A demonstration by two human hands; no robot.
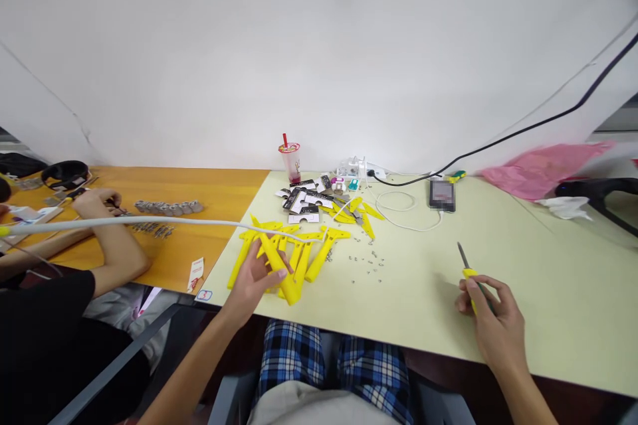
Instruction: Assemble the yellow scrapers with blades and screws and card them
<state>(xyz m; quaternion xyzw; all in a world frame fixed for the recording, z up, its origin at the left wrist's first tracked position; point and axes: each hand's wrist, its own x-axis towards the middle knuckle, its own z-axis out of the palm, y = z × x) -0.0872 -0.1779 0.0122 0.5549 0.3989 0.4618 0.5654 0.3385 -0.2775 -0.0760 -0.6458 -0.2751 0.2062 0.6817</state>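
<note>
My left hand (250, 284) is closed around a yellow plastic handle (288, 287), held tilted over the near left part of the pale table. Beneath and beside it lie several similar T-shaped yellow handles (315, 264) in a row. To the right, my right hand (500, 320) grips a screwdriver (468, 272) with a yellow and green handle, its metal shaft pointing up and away. Small metal pieces, perhaps screws or nuts (371, 259), are scattered between my hands. Flat yellow parts (369, 222) lie behind them.
Black-and-white cards or small boxes (304, 200), a drink cup (292, 163), a power strip (351, 167) and a phone (442, 195) on a cable stand farther back. A white cable (174, 220) crosses the view. At left, a co-worker's arm (117, 239) rests on an orange table (224, 189).
</note>
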